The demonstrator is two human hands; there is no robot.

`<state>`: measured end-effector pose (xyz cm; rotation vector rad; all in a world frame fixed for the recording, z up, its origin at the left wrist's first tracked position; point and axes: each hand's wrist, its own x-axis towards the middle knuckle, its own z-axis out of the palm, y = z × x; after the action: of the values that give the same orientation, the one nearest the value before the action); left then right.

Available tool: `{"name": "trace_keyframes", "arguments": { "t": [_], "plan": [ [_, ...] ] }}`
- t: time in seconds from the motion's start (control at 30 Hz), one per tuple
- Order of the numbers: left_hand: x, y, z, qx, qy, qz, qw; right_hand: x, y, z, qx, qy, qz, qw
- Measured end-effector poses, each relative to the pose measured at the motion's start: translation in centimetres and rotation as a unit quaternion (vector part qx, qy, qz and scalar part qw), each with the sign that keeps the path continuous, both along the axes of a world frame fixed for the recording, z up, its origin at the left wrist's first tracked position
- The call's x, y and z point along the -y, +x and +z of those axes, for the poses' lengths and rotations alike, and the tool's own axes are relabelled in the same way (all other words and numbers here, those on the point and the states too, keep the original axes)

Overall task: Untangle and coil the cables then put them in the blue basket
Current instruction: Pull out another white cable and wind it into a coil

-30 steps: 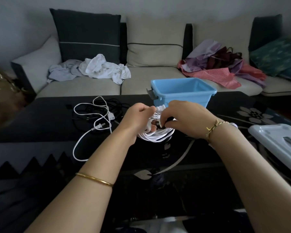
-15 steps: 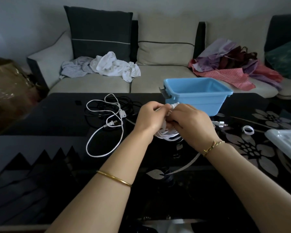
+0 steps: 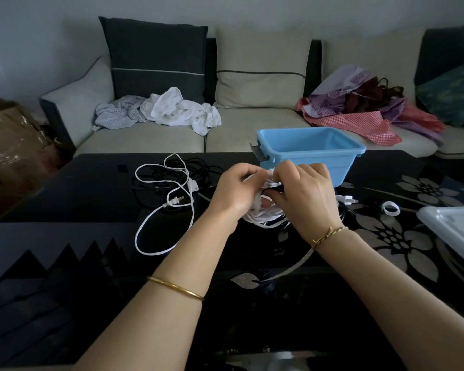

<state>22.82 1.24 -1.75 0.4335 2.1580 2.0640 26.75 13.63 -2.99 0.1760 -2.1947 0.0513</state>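
My left hand (image 3: 236, 192) and my right hand (image 3: 304, 194) are both closed around a coiled white cable (image 3: 263, 216), held just above the black table in front of the blue basket (image 3: 310, 151). A dark band sits across the coil between my fingers. The basket looks empty. To the left, a loose white cable with a two-pin plug (image 3: 172, 202) lies in loops on the table. It overlaps a tangle of black cables (image 3: 158, 178). A white plug end (image 3: 346, 200) pokes out right of my right hand.
A small white ring (image 3: 390, 208) lies on the black floral glass table (image 3: 413, 236). A white lid (image 3: 456, 231) sits at the right edge. Behind is a sofa with white clothes (image 3: 177, 109) and red and purple clothes (image 3: 359, 111). A brown bag (image 3: 8, 140) stands left.
My hands have stayed closed on the white coil, fingers shifting over the band. The camera view moved left and slightly up, so the basket and lid appear farther right.
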Motion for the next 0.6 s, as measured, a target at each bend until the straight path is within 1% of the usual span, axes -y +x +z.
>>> {"name": "trace_keyframes", "arguments": {
  "t": [0.1,0.13,0.23,0.3,0.37,0.43,0.53,0.6],
  "plan": [
    [0.3,-0.1,0.0,-0.011,-0.016,0.012,1.000,-0.1,0.1,0.4,0.062,-0.021,-0.006,0.998],
    [0.3,-0.2,0.0,-0.014,-0.020,0.014,1.000,0.0,0.1,0.5,0.071,-0.024,-0.011,0.997],
    [0.4,-0.2,0.1,-0.042,-0.035,0.002,0.999,0.4,0.2,0.8,0.073,-0.012,-0.051,0.996],
    [0.4,0.1,0.2,-0.053,-0.031,0.009,0.998,0.7,0.6,1.3,0.104,0.006,-0.092,0.990],
    [0.6,0.3,0.2,-0.066,-0.030,0.010,0.997,0.5,0.6,1.4,0.140,0.008,-0.099,0.985],
    [0.6,0.4,0.3,-0.070,-0.036,0.001,0.997,0.6,0.6,1.4,0.126,0.006,-0.056,0.990],
    [0.4,0.4,0.4,-0.063,-0.048,-0.007,0.997,0.8,0.4,0.9,0.046,-0.009,0.021,0.999],
    [0.3,0.5,0.4,-0.063,-0.039,-0.011,0.997,0.7,0.2,0.8,0.009,-0.011,0.043,0.999]
  ]
}}
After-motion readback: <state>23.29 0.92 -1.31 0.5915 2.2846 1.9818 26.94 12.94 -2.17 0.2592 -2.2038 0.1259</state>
